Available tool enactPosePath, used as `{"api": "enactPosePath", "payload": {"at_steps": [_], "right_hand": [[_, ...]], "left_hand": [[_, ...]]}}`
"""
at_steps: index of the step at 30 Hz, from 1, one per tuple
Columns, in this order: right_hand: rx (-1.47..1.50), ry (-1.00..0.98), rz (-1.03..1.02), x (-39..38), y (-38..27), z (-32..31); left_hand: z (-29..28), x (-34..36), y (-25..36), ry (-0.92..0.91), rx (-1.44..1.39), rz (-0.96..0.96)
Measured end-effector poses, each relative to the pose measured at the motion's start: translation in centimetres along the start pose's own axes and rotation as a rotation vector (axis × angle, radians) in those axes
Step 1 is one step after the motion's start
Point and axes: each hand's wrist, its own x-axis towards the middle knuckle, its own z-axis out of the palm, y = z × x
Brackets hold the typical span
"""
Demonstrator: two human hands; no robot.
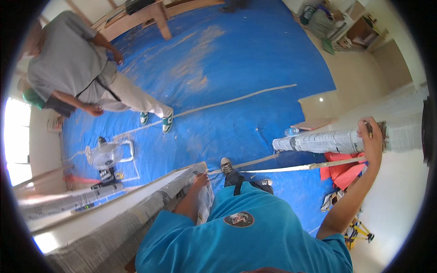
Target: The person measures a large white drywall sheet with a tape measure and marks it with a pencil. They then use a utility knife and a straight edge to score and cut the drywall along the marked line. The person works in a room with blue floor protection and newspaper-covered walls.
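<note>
My right hand (372, 134) is raised at the right, against the end of a newspaper-wrapped post (332, 141). Its fingers are bent and closed; a small dark thing shows between them, too unclear to name. On the other side, my left hand (199, 183) is blurred by motion beside the end of a long newspaper-covered ledge (170, 196). Thin clear plastic sheeting (205, 200) hangs right under that hand; whether the fingers grip it cannot be told. A narrow white strip (291, 169) runs from near my feet toward my right forearm.
Blue sheeting (218, 109) with dusty patches covers the floor. A person in grey (75, 57) stands at the left, near a clear plastic-wrapped object (105, 155). Red material (339, 170) lies below the wrapped post, a water bottle (292, 131) beside it. A wooden bench (136, 22) stands far back.
</note>
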Motion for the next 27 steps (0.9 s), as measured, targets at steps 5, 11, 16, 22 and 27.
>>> {"api": "enactPosePath", "payload": {"at_steps": [5,11,16,22,27], "right_hand": [[0.074,0.039,0.026,-0.1,0.2,0.0],[0.025,0.07,0.075,0.1,0.8,-0.2],[-0.022,0.017,0.065,0.4,0.6,-0.6],[0.037,0.36,-0.202,-1.3,-0.4,-0.5],[0.032,0.992,-0.21,-12.5,2.3,1.7]], "left_hand": [[-0.4,0.4,0.6,-0.03,-0.112,-0.113],[1.2,1.2,1.8,-0.075,-0.08,-0.104],[0.7,1.6,2.4,-0.062,-0.09,-0.141],[0.5,0.8,2.6,-0.138,-0.119,-0.104],[-0.1,0.6,4.2,-0.091,-0.028,-0.106]]}}
